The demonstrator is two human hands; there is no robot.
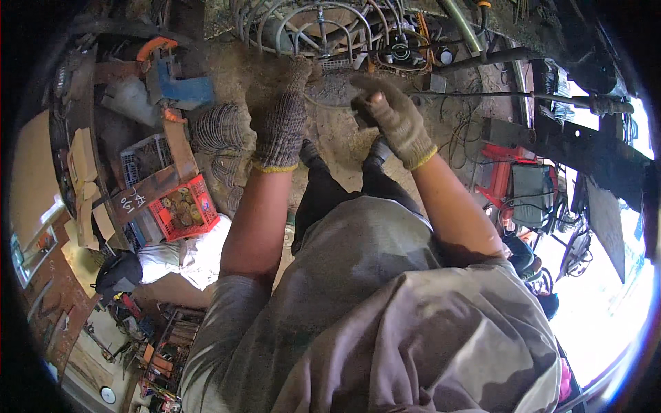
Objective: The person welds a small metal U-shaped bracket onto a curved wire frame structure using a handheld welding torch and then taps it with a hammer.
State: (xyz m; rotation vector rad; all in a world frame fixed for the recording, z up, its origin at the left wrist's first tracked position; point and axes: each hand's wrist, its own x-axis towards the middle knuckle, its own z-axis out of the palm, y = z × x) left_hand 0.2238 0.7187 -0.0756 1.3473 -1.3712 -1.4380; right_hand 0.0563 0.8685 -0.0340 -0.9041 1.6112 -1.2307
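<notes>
My left hand (279,124), in a dark grey knit glove with a yellow cuff, is raised before me. Its visible fingers stretch upward, blurred and dark against the floor, and nothing shows in them. To its right, my right hand (399,124) wears a brownish knit glove with a yellow cuff. A bare fingertip pokes through this glove; the fingers point left and stand apart, with no held thing visible. The hands do not touch. Beyond them stands a frame of bent metal rods (320,48). Left of my left hand lies a stack of curved wire rods (217,127).
A red plastic crate (184,206) of round metal pieces sits at left, below a blue metal tool part (182,86). A long thin rod (496,94) crosses at right, above a red-and-grey machine (530,189). Cables (458,138) trail over the dirt floor (337,131).
</notes>
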